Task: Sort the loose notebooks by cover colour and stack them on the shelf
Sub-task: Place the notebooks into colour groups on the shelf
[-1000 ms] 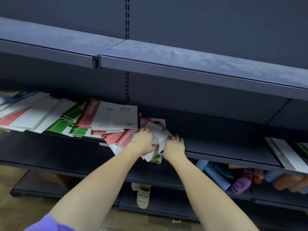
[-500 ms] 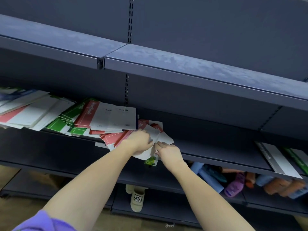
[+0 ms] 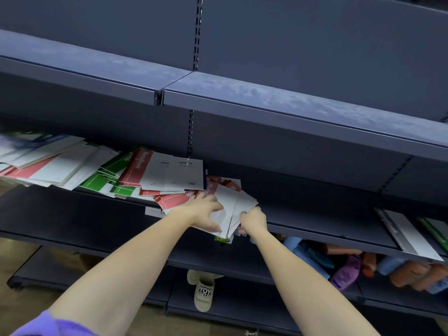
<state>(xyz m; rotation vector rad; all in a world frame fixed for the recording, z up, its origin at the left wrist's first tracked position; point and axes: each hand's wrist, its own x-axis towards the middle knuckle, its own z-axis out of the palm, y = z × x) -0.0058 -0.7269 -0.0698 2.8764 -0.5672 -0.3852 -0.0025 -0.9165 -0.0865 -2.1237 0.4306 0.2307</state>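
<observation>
Red-and-white thin paper notebooks [image 3: 232, 209] fan loosely at the dark metal shelf [image 3: 315, 221] edge, light, floppy and slippery, best taken by their edges, where the left hand [image 3: 206, 209] presses spread-fingered and the right hand [image 3: 253, 221] pinches.

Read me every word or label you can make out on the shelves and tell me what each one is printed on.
"NoteBook": on the red spine band of the top red notebook.
"YOY STORY": on the strap of the beige slipper on the bottom shelf.
Partly hidden white letters on the red notebook by the left hand: not readable in full.
Small print on the white back covers: too small to read.
Lettering on the grey notebook at the right: blurred.
</observation>
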